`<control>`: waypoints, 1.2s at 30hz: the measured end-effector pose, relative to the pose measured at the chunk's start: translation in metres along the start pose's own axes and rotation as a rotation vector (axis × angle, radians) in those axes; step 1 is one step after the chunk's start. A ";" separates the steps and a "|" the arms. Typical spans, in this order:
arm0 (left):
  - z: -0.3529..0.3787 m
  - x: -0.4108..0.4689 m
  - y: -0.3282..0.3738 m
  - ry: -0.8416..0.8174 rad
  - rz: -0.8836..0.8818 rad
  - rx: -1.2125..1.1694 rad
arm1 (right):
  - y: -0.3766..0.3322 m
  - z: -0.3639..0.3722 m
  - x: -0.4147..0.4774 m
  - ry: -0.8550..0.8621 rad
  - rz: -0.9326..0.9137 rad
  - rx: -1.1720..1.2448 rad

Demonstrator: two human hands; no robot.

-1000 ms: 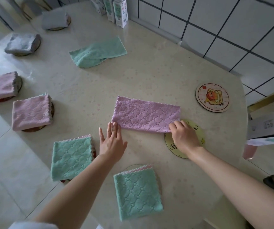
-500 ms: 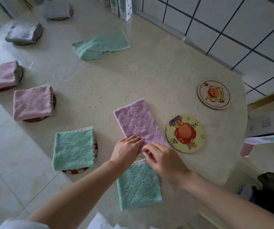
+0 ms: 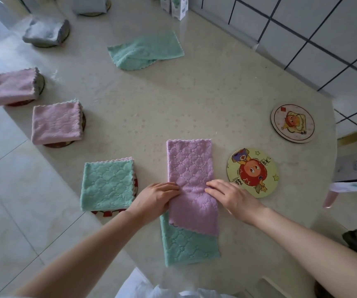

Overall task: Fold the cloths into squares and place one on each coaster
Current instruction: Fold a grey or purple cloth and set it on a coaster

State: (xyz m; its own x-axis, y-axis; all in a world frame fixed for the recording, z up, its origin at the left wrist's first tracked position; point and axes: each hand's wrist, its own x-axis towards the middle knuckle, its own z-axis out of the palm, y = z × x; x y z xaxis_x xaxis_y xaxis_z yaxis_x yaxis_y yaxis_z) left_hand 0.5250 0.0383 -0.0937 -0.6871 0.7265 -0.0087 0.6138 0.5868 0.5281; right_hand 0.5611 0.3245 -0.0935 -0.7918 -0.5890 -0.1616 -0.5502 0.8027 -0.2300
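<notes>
A purple cloth (image 3: 190,166) lies as a long strip pointing away from me, its near end overlapping a folded green cloth (image 3: 189,248). My left hand (image 3: 154,197) grips the strip's left edge near its middle. My right hand (image 3: 231,195) presses on its right edge opposite. Two bare round coasters sit to the right: an apple-character coaster (image 3: 252,172) close by and a toast-character coaster (image 3: 292,123) further back. An unfolded green cloth (image 3: 145,53) lies crumpled at the far middle.
Folded cloths rest on coasters along the left rim: green (image 3: 107,183), pink (image 3: 56,123), pink (image 3: 15,87), grey (image 3: 45,32). White cartons (image 3: 178,7) stand at the back by the tiled wall (image 3: 302,29). The round table's edge (image 3: 332,168) curves at right.
The purple strip lay sideways a second ago. It has been turned lengthwise and pulled toward me, and both hands now sit at its middle over the near green cloth.
</notes>
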 end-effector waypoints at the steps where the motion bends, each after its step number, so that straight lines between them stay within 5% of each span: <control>1: 0.000 -0.002 0.000 0.009 -0.018 0.012 | 0.000 0.001 0.000 0.010 -0.003 -0.001; 7: 0.001 0.000 -0.001 0.066 -0.094 -0.029 | 0.006 0.005 0.005 0.059 -0.040 0.054; 13: -0.013 0.025 0.002 0.060 -0.507 -0.231 | 0.015 -0.006 0.014 0.015 0.026 0.251; 17: -0.017 0.051 -0.015 0.010 -0.783 -0.420 | 0.011 -0.022 0.034 -0.042 0.363 0.659; 21: -0.013 0.073 -0.037 -0.041 -0.990 -0.618 | 0.025 -0.027 0.071 -0.019 0.698 0.752; 26: -0.010 0.081 -0.038 -0.082 -0.995 -0.499 | 0.030 -0.025 0.087 -0.136 0.798 0.632; 36: -0.006 0.072 -0.027 0.002 -0.917 -0.300 | 0.024 -0.022 0.084 -0.049 0.830 0.583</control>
State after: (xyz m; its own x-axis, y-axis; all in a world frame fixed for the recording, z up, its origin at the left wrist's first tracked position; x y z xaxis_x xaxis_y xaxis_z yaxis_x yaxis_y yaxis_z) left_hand 0.4563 0.0727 -0.1032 -0.8507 0.0299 -0.5248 -0.2869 0.8101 0.5113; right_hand 0.4757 0.2963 -0.0919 -0.8460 0.1205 -0.5194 0.3942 0.7973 -0.4570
